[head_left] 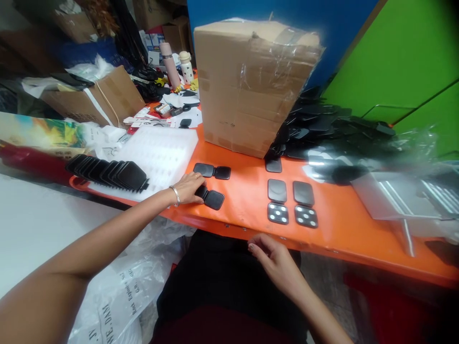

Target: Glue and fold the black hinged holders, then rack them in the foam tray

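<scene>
My left hand (191,188) has its fingers closed on one leaf of a black, hinged, square folding case (214,199) that lies open on the orange table. Another open black case (222,172) is just beyond it. My right hand (272,255) hovers over my lap by the table's front edge, fingers curled towards the thumb; what they hold, if anything, is hidden. Further right, two open cases lie side by side, one case (277,190) and a second case (303,193), each with several white dots on its near leaf.
A tall cardboard box (244,91) stands at the back of the orange table (244,205). Behind it is a heap of black cases (322,124). On the left, a row of black cases (111,173) rests on white foam (167,153). A clear plastic box (383,196) sits at right.
</scene>
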A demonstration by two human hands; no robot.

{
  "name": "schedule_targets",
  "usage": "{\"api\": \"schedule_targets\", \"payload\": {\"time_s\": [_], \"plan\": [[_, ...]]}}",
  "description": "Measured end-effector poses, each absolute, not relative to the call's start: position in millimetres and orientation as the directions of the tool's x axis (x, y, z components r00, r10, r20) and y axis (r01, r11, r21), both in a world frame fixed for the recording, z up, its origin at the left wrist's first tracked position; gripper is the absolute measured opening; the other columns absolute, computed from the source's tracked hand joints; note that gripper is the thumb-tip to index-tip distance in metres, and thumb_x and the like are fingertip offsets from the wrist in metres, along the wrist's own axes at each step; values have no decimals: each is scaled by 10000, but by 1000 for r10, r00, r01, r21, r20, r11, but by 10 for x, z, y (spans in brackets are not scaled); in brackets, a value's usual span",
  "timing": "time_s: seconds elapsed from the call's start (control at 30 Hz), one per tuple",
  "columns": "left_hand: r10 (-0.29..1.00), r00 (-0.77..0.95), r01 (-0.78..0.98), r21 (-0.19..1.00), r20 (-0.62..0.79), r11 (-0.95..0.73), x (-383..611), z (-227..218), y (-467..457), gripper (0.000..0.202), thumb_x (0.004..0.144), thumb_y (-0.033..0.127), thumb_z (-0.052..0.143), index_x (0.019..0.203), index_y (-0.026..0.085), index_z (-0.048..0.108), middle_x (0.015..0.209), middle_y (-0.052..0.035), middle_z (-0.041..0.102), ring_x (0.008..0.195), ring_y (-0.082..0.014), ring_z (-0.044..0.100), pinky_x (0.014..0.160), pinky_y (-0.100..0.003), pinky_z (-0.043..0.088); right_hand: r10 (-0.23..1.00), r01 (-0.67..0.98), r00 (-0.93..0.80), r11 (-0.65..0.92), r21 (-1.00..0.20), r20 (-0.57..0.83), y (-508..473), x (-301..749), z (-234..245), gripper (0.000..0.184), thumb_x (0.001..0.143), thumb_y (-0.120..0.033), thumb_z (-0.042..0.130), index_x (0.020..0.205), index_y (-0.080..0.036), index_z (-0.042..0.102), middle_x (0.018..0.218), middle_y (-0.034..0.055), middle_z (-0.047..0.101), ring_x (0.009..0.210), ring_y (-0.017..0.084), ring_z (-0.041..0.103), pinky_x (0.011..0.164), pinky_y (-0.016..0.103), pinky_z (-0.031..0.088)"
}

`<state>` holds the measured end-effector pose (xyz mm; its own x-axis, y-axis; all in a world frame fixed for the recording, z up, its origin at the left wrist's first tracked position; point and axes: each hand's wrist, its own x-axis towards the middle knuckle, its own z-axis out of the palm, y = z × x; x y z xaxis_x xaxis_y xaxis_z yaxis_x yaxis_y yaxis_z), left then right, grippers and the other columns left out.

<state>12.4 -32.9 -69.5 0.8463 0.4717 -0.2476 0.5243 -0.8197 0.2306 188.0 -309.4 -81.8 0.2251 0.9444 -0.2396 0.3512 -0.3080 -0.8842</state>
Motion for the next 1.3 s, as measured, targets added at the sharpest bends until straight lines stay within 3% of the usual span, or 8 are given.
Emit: {"api": "schedule_targets", "payload": {"time_s": [0.17, 0.37, 0.6, 0.77, 0.9, 0.97, 1.1, 1.3], "plan": [[598, 780, 626, 232, -185, -745, 255, -757, -329, 436, 705, 425, 658, 1040, 174, 537, 1051, -105, 512, 1024, -289, 469, 854, -377, 396, 940, 339, 241, -314, -887, -241, -3125, 1898, -778, 219, 885, -345, 478, 802, -182, 598, 711, 23, 606, 663, 171, 551, 593, 267, 427], [611, 737, 675, 274, -289, -685, 348, -734, -244, 510, 637, 446, 700, 1046, 178, 553, 1102, -102, 475, 1079, -289, 456, 886, -355, 409, 939, 340, 242, -318, -885, -245, -3108, 1913, -734, 205, 889, -329, 472, 806, -186, 593, 711, 16, 599, 658, 165, 546, 588, 261, 418], [648, 700, 713, 249, -301, -655, 375, -665, -279, 621, 541, 447, 789, 1040, 174, 538, 987, -93, 576, 914, -300, 561, 736, -351, 444, 962, 377, 192, -257, -890, -196, -2947, 1941, -815, 227, 880, -356, 477, 788, -186, 596, 701, 24, 612, 663, 178, 562, 592, 272, 428], [631, 716, 699, 323, -300, -639, 245, -531, -473, 285, 738, 239, 648, 1017, 226, 592, 943, -14, 671, 859, -205, 626, 721, -268, 447, 958, 337, 268, -187, -923, -96, -2517, 1854, -984, 260, 863, -385, 504, 990, -172, 578, 888, 81, 660, 786, 208, 619, 719, 325, 494], [617, 760, 636, 429, -204, -642, -125, -169, -546, 203, 830, 197, 517, 966, 238, 663, 967, 7, 703, 911, -175, 641, 815, -255, 441, 952, 439, 301, -86, -894, 56, -2213, 1748, -1143, 267, 878, -374, 485, 1021, -166, 573, 964, 112, 647, 833, 217, 619, 748, 344, 502], [698, 705, 666, 458, -128, -589, -396, 128, -512, 216, 818, 231, 544, 996, 234, 668, 934, 5, 712, 873, -172, 651, 822, -261, 450, 943, 498, 309, -48, -866, 126, -2135, 1734, -1208, 248, 879, -366, 479, 992, -172, 585, 957, 110, 650, 846, 222, 619, 762, 353, 499], [901, 432, 803, 436, 45, -407, -920, 759, -421, 337, 702, 318, 684, 1024, 219, 662, 853, -4, 705, 782, -177, 652, 771, -280, 491, 926, 568, 327, -35, -822, 187, -2111, 1760, -1279, 234, 876, -377, 482, 916, -183, 607, 887, 89, 667, 815, 223, 623, 757, 348, 492], [914, 361, 855, 324, 187, -404, -1155, 1082, -492, 233, 712, 259, 669, 932, 191, 702, 880, -15, 703, 875, -196, 645, 877, -321, 470, 927, 643, 296, -16, -765, 229, -2171, 1758, -1334, 234, 877, -385, 502, 915, -187, 621, 855, 77, 672, 752, 215, 633, 697, 320, 486]]}}
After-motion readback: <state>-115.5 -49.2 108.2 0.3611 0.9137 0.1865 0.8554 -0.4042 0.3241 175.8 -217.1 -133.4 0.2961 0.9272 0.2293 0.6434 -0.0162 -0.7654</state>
